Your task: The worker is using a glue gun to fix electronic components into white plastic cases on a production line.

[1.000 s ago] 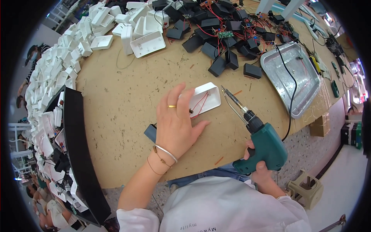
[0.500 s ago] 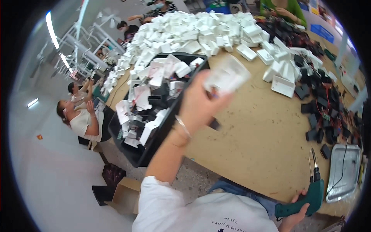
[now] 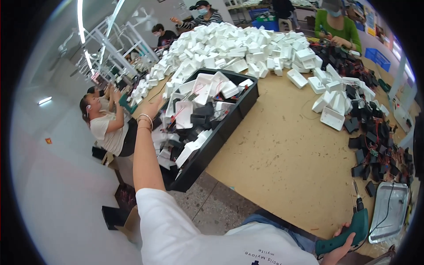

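Note:
My left arm reaches out to the left, and my left hand point(image 3: 151, 107) is at the left side of a black plastic crate point(image 3: 229, 131). Its fingers are small and blurred there, so I cannot make out their grip. White plastic housings point(image 3: 183, 114), black boxes point(image 3: 202, 115) and thin red wires fill the crate in a jumble. Low on the right, my right hand point(image 3: 339, 249) is closed round the handle of a green soldering gun point(image 3: 349, 234). The gun's slim metal tip points up and away over the table.
White housings point(image 3: 238, 48) form a large heap at the far side of the brown table point(image 3: 278, 150). Black boxes with red wires point(image 3: 375, 145) pile up on the right, above a metal tray point(image 3: 388, 212). Co-workers point(image 3: 108, 123) are at the left and far side.
My left hand has moved left across the crate, and the white housing it held is out of it. The view has shifted slightly. My right hand still holds the soldering gun.

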The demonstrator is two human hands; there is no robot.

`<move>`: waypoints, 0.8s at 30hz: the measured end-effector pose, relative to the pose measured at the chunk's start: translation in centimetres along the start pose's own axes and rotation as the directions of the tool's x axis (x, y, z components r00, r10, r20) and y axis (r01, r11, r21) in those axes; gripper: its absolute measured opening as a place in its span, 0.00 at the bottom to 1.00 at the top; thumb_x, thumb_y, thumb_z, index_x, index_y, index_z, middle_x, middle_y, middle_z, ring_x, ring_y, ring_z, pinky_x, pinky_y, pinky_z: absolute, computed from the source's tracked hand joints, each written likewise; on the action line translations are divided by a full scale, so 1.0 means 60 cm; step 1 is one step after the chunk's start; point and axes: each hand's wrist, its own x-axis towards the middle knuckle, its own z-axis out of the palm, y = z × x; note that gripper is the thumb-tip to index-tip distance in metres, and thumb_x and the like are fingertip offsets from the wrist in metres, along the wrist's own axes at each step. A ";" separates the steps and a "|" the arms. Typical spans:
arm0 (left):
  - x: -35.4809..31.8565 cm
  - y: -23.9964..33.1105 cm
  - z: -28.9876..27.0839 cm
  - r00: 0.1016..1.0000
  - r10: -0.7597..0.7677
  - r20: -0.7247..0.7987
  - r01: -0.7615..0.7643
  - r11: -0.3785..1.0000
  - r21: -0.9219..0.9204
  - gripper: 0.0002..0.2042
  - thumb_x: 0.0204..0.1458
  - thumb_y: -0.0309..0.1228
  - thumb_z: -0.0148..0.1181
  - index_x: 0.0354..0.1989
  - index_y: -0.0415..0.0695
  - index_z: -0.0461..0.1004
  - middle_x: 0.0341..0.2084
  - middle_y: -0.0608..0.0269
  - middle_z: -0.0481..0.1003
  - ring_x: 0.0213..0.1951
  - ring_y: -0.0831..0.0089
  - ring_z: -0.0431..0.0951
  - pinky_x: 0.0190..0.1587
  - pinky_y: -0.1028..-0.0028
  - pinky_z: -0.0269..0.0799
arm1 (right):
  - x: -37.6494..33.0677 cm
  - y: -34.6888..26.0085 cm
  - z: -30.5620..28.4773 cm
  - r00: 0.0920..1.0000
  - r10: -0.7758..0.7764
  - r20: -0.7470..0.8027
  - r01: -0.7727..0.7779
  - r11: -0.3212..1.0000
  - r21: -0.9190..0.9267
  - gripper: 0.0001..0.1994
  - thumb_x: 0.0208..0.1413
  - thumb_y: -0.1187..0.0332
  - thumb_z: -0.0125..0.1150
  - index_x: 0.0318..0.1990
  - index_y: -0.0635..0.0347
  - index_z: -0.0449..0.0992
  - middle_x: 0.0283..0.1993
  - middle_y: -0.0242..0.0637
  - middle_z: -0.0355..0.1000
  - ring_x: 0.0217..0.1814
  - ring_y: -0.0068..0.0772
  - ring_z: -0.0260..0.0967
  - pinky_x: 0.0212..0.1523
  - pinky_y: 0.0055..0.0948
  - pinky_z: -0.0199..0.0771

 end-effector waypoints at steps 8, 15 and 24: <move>0.025 0.351 0.036 0.691 0.576 -0.438 -0.700 0.683 -0.207 0.21 0.48 0.46 0.57 0.36 0.36 0.75 0.33 0.50 0.75 0.36 0.58 0.74 0.42 0.66 0.68 | 0.035 -0.005 -0.002 0.940 0.078 0.331 -0.140 0.976 0.166 0.24 0.55 0.48 0.46 0.42 0.64 0.65 0.38 0.37 0.64 0.24 0.26 0.60 0.26 0.24 0.58; 0.017 0.651 0.256 0.764 0.637 0.096 -0.571 0.739 -0.357 0.29 0.44 0.51 0.59 0.42 0.34 0.71 0.39 0.43 0.73 0.42 0.54 0.74 0.45 0.65 0.69 | 0.046 -0.011 0.001 0.896 0.116 0.429 -0.216 0.957 0.192 0.25 0.50 0.46 0.54 0.42 0.61 0.66 0.38 0.39 0.64 0.25 0.26 0.61 0.28 0.28 0.59; -0.033 0.716 0.478 0.970 0.228 0.088 -0.071 0.606 -0.793 0.26 0.39 0.44 0.66 0.38 0.33 0.70 0.35 0.45 0.75 0.40 0.57 0.76 0.41 0.67 0.70 | 0.046 -0.009 -0.003 0.897 0.261 0.357 -0.368 0.888 0.276 0.29 0.45 0.46 0.59 0.46 0.61 0.67 0.41 0.44 0.69 0.28 0.29 0.64 0.33 0.30 0.64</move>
